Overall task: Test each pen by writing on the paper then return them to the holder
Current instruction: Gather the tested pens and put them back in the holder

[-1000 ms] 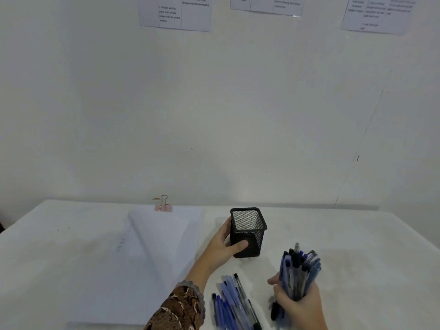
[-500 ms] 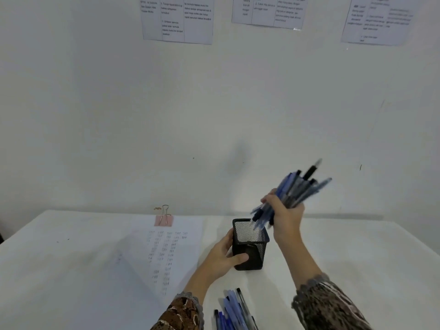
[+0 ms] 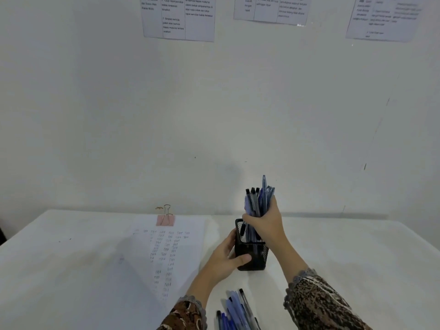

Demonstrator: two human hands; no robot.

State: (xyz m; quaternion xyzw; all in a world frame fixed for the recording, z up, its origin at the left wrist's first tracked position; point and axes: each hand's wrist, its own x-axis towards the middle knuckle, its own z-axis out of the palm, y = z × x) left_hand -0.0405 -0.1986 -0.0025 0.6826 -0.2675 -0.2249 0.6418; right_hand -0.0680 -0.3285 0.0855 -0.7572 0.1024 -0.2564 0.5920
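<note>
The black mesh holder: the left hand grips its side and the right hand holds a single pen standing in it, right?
Not quite. In the head view the right hand grips a whole bundle of pens, not a single one. The rest stands: the left hand grips the side of the black mesh holder, and the bundle's lower ends stand in it.

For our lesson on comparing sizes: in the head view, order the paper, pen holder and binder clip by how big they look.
1. paper
2. pen holder
3. binder clip, clearly smallest, though also farthest from the camera
</note>
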